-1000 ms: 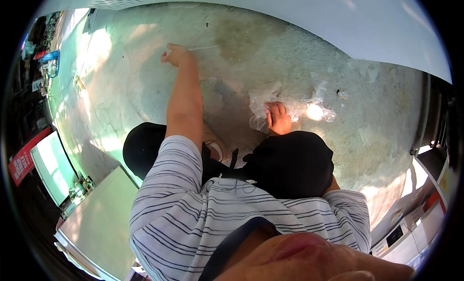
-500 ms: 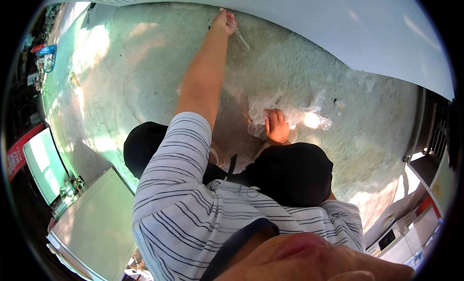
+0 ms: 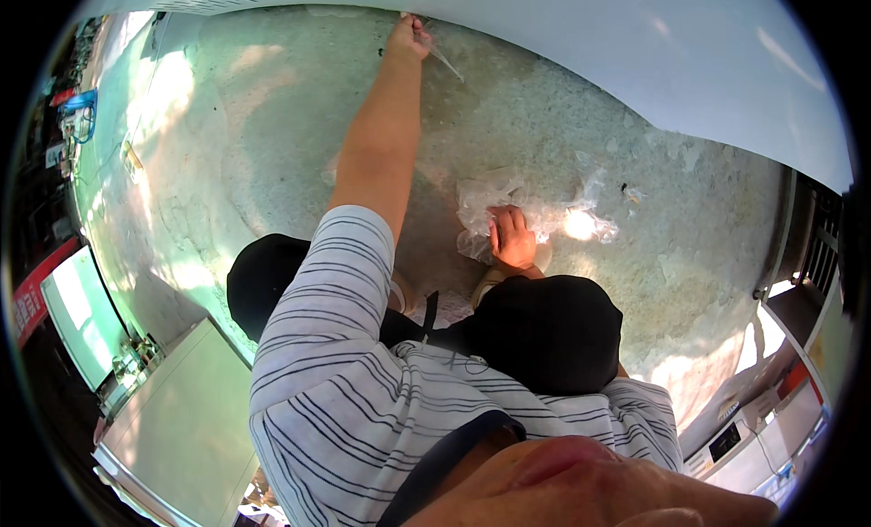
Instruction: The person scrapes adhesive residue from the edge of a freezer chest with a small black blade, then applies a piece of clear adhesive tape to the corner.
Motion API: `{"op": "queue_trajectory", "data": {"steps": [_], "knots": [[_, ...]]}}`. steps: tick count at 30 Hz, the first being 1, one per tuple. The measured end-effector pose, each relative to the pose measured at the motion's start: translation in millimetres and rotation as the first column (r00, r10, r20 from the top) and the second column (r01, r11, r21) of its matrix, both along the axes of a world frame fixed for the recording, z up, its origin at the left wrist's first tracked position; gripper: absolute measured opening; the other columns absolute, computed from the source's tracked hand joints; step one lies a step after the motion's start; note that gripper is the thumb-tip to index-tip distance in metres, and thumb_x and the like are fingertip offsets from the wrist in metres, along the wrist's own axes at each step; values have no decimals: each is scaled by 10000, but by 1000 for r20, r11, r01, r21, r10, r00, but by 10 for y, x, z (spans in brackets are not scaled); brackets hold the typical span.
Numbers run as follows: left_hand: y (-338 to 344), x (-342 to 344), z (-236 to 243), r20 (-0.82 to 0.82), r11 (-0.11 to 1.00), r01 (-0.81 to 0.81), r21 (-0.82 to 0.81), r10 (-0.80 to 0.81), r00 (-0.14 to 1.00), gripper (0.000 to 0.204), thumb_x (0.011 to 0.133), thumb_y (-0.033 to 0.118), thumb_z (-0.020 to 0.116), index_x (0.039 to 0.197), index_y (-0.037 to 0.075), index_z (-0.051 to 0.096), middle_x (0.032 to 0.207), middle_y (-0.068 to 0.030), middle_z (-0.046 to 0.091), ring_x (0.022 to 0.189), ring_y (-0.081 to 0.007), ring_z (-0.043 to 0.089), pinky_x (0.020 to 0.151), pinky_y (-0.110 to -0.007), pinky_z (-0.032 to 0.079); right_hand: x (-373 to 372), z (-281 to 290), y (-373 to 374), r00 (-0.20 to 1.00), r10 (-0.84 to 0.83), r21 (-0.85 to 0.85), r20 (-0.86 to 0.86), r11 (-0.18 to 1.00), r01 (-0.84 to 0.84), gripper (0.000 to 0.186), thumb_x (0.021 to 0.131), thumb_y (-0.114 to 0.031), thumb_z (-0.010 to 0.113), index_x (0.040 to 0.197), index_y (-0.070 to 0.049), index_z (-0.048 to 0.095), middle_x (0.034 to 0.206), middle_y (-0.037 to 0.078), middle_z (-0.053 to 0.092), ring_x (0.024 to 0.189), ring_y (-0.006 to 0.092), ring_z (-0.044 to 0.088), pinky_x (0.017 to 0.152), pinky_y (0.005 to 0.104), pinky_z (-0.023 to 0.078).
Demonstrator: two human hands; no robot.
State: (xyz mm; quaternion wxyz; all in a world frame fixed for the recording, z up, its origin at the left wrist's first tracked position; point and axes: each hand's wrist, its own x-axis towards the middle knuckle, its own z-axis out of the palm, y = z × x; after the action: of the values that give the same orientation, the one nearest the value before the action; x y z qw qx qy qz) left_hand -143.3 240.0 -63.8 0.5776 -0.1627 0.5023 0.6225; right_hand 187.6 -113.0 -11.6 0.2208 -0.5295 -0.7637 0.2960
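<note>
My left hand (image 3: 410, 39) reaches far forward, to the bottom edge of a large white panel (image 3: 581, 37). Its fingers are closed on a thin strip of clear plastic film (image 3: 446, 64), which trails down to the right. Nearer to me, my right hand (image 3: 514, 242) is low over the floor in front of my right knee. Its curled fingers grip a crumpled sheet of clear plastic film (image 3: 474, 200). More of that film spreads to the right, where a bright patch of sunlight falls on it.
I crouch on a rough concrete floor (image 3: 299, 119). A tiny dark scrap (image 3: 626, 189) lies right of the film. Pale cabinet-like boxes (image 3: 172, 418) stand at the lower left. A dark rack (image 3: 821, 246) and white appliances (image 3: 762, 436) line the right side.
My left hand has shifted slightly forward and left along the panel's edge, with the strip still in it. My right hand stays on the crumpled film.
</note>
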Motion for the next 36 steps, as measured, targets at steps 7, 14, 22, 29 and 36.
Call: {"op": "queue_trajectory", "data": {"steps": [7,14,22,29,36], "knots": [[2,35,-58,-316,977,187,-105,-211,925,166,1055,268,580,930,166,616,796,48,601,661,-120,532,584,-308,392,-2,50,1,1000,2,-13,-6,1000,-2,277,925,-208,686,1198,-167,675,1144,78,632,1020,293,664,663,419,590],[-271,346,109,-434,968,247,-38,-239,869,140,1023,262,623,929,159,631,788,49,623,661,-123,549,584,-309,417,-8,32,19,1000,-25,-36,-4,999,25,276,926,-204,684,1201,-173,676,1142,65,636,1038,290,661,686,423,587],[-131,128,180,82,996,53,78,-59,995,260,1038,430,612,931,194,637,777,93,601,642,-69,514,570,-283,371,-13,74,26,1000,-18,-27,-13,999,17,273,927,-207,685,1198,-180,677,1141,59,638,1030,284,664,678,417,586],[-65,189,102,106,998,-58,36,54,993,242,1048,414,597,926,212,652,696,110,546,594,-65,455,535,-276,323,-18,59,-11,1000,-23,-17,3,1000,23,271,929,-218,681,1199,-187,677,1149,55,634,1023,281,666,679,423,586],[127,122,64,-355,973,-128,-191,53,933,147,969,300,663,1000,156,659,791,25,605,695,-124,539,625,-329,388,-18,65,16,1000,-12,-17,2,1000,12,270,928,-219,679,1196,-187,676,1162,53,634,1030,280,667,672,426,588]]}}
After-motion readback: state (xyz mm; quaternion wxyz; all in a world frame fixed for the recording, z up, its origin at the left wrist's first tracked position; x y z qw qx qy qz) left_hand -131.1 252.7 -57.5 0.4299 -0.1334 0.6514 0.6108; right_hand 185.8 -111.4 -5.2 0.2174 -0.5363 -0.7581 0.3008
